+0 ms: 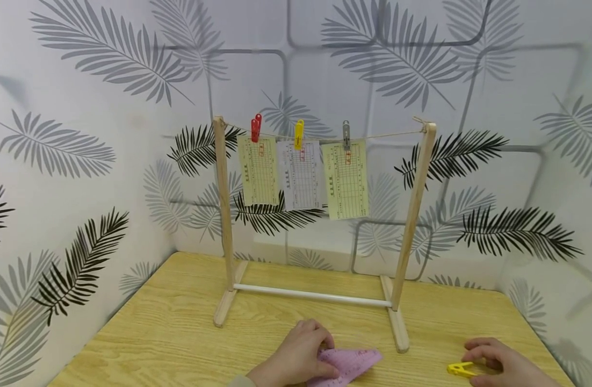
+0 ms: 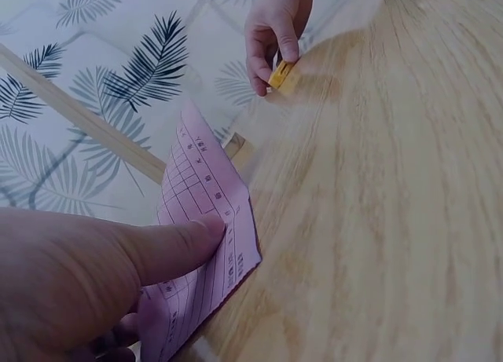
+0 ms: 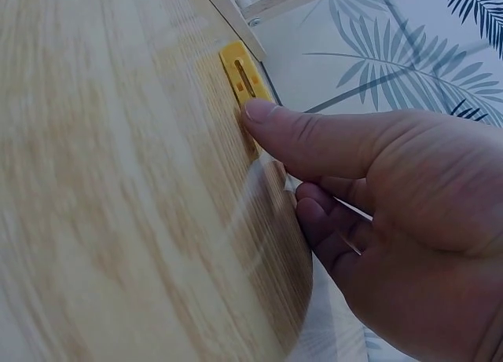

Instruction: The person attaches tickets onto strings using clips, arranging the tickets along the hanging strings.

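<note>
On the wooden table near its front edge lies a pink printed slip (image 1: pixel 352 362) (image 2: pixel 206 191). My left hand (image 1: pixel 320 359) (image 2: pixel 185 256) pinches it, thumb on top and fingers curled beneath its near corner. To the right, my right hand (image 1: pixel 471 361) (image 3: pixel 271 146) pinches a yellow clothes peg (image 1: pixel 460 369) (image 3: pixel 240 77) that lies on the table, the thumb tip pressed on its end. In the left wrist view the right hand (image 2: pixel 271 60) and the yellow peg (image 2: pixel 280 73) show at the top.
A wooden drying rack (image 1: pixel 223 215) stands behind the hands with a string across its top. Three slips hang from it under a red peg (image 1: pixel 255 129), a yellow peg (image 1: pixel 298 134) and a grey peg (image 1: pixel 346 134). Leaf-patterned walls enclose the table (image 1: pixel 170 328).
</note>
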`<state>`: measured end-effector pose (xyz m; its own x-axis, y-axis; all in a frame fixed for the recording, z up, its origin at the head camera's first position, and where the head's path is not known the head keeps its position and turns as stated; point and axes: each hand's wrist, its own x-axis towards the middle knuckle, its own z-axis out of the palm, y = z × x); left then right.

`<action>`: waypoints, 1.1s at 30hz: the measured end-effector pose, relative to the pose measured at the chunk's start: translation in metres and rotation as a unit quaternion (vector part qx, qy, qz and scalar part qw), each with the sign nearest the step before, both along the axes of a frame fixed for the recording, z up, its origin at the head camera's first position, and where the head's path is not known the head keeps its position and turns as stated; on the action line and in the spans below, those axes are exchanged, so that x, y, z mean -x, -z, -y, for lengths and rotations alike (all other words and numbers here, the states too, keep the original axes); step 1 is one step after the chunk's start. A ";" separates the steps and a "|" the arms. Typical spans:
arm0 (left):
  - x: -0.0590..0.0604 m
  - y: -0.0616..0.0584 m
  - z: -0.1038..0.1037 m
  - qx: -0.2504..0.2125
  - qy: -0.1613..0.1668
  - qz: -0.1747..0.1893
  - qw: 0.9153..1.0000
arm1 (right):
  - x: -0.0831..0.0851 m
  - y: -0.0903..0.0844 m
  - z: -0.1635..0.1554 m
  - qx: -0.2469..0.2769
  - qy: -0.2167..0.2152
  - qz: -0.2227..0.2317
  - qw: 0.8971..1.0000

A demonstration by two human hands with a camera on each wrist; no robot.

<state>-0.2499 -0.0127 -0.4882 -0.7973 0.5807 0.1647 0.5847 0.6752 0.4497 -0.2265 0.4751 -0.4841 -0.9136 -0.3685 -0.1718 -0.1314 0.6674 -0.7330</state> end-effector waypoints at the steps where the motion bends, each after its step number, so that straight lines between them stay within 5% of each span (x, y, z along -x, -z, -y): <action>1: 0.001 0.000 0.000 -0.005 0.003 -0.001 1.000 | 0.000 0.000 0.000 0.002 0.003 0.001 1.000; 10: 0.002 0.003 0.000 -0.059 -0.019 0.039 0.997 | -0.002 0.002 -0.001 0.007 0.007 0.000 1.000; 16: 0.002 0.005 -0.001 -0.152 -0.066 0.092 0.982 | -0.004 0.006 -0.003 0.021 0.042 -0.001 0.999; 25: 0.006 0.001 0.002 -0.211 -0.074 0.085 0.971 | -0.004 0.002 0.004 0.021 0.093 0.014 0.995; 33: 0.006 -0.001 0.003 -0.193 -0.111 0.061 0.973 | -0.004 0.004 0.007 0.004 0.127 0.002 0.992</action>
